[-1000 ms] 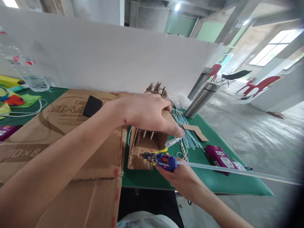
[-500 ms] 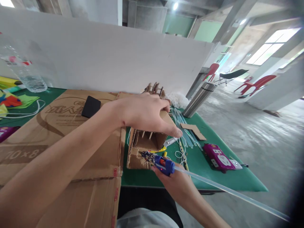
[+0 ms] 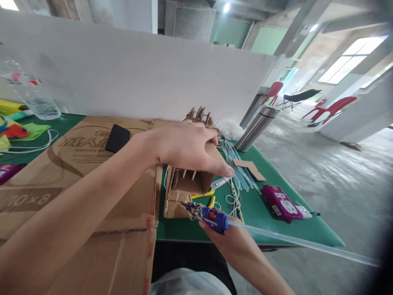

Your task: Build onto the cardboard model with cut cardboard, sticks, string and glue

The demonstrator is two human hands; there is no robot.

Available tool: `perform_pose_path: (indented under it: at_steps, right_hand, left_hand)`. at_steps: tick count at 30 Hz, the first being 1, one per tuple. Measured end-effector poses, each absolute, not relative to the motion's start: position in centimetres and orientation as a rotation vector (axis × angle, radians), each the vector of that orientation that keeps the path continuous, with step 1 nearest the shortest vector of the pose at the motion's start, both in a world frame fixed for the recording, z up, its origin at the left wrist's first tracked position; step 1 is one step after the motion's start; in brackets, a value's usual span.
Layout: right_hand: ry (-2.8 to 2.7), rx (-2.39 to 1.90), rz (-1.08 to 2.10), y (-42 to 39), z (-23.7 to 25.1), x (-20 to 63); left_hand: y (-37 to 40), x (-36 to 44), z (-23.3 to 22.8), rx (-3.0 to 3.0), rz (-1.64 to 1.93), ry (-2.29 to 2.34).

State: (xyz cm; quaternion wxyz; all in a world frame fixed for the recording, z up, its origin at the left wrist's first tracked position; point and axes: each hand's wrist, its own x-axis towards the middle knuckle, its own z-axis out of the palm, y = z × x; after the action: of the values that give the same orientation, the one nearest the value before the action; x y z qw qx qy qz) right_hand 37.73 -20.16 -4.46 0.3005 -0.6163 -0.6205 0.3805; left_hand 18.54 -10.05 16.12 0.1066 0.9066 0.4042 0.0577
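My left hand lies flat over the top of a small cardboard model on the green table, fingers wrapped over its right edge. My right hand grips a blue glue gun. Its nozzle points left at the model's lower front flap. A long clear glue stick sticks out of the gun's back to the right.
A big flattened cardboard sheet with a black phone on it lies at left. Right of the model are loose glue sticks, scissors, a cardboard scrap, a purple power strip, a steel flask. A water bottle stands far left.
The glue gun has shifted slightly down and right, its glue stick swinging flatter. My left hand stays pressed on the model.
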Motion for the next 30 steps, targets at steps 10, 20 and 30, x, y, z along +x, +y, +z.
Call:
perform_pose_path:
  at_steps: [10,20,30]
  right_hand:
    - [-1.754,-1.566,0.929,-20.4,-2.8,37.1]
    - [-1.145,-1.426,1.587,-20.1,-3.0,38.5]
    - [-1.190,-1.251,1.674,-20.3,-2.7,40.7]
  left_hand:
    - [-10.0,18.6,16.1,2.667,0.181,1.177]
    - [-10.2,17.8,16.2,2.693,0.159,1.171]
    - [-10.7,16.3,17.2,2.724,0.034,1.335]
